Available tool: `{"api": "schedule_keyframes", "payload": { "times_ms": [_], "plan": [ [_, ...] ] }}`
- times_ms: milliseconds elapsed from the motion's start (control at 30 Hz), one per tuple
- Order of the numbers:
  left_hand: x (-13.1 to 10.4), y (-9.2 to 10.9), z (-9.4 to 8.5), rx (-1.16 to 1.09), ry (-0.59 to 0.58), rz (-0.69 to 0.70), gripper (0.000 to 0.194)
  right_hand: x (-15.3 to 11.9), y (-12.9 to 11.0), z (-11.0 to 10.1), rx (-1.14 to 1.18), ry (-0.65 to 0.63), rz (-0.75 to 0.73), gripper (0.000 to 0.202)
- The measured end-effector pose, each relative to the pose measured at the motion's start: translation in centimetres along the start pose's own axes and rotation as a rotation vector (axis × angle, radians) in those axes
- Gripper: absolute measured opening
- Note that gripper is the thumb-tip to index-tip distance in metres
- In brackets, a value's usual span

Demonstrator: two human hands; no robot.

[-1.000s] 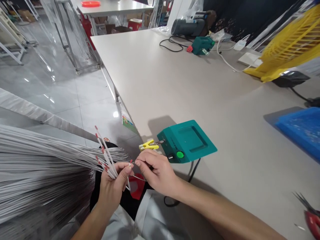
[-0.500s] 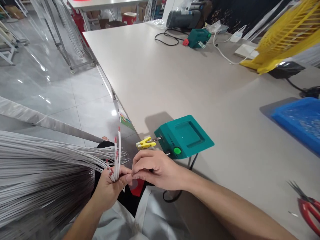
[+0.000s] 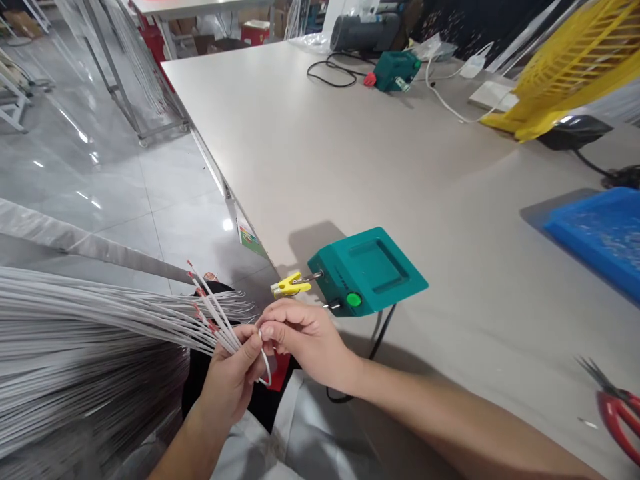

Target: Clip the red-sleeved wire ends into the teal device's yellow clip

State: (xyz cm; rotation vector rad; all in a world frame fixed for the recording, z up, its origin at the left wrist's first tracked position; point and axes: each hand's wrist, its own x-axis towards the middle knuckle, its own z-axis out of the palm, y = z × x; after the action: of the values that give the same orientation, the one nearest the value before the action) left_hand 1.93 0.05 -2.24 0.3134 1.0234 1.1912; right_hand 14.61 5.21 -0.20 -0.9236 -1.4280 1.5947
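Several white wires with red ends (image 3: 216, 308) stick up out of my left hand (image 3: 235, 373), which is closed round them. My right hand (image 3: 310, 339) pinches a white wire against the left fingertips, and part of that wire curves down below the hands. Just beyond my right hand, at the table's edge, lies a teal device (image 3: 370, 270) with a green button (image 3: 354, 299). A yellow clip (image 3: 291, 285) is attached at its left side. A thick bundle of white wires (image 3: 100, 320) stretches out to the left of my hands.
Red-handled pliers (image 3: 617, 407) lie on the grey table (image 3: 320, 153) at the lower right. A blue tray (image 3: 600, 233) and a yellow fan (image 3: 575, 67) stand on the right. Farther back are a second teal device (image 3: 397, 71) and a dark motor (image 3: 365, 33).
The red-ended wires have tilted to the left. My hands are pressed closer together, and a curved piece of wire now shows below them.
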Motion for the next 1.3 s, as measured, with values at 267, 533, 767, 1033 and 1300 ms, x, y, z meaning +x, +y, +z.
{"api": "schedule_keyframes", "payload": {
  "times_ms": [267, 533, 767, 1033, 1300],
  "plan": [
    [-0.4, 0.3, -0.3, 0.087, 0.007, 0.036, 0.016, 0.2, 0.2, -1.2, -0.687, -0.092, -0.507, 0.017],
    [-0.5, 0.0, -0.2, 0.051, 0.022, 0.017, 0.016, 0.6, 0.0, -2.3, -1.211, -0.193, -0.868, 0.019],
    [-0.6, 1.1, -0.4, 0.044, 0.097, 0.043, 0.017, 0.0, -0.7, -2.4, -0.987, -0.259, -0.543, 0.016],
    [-0.6, 1.0, -0.8, 0.327, -0.024, 0.000, 0.022, 0.6, -0.6, -1.8, -0.570, -0.277, -0.352, 0.020],
    [-0.3, 1.1, -0.8, 0.739, 0.049, 0.191, 0.014, 0.0, 0.3, -2.1, -1.232, -0.274, -0.686, 0.021]
  ]
}}
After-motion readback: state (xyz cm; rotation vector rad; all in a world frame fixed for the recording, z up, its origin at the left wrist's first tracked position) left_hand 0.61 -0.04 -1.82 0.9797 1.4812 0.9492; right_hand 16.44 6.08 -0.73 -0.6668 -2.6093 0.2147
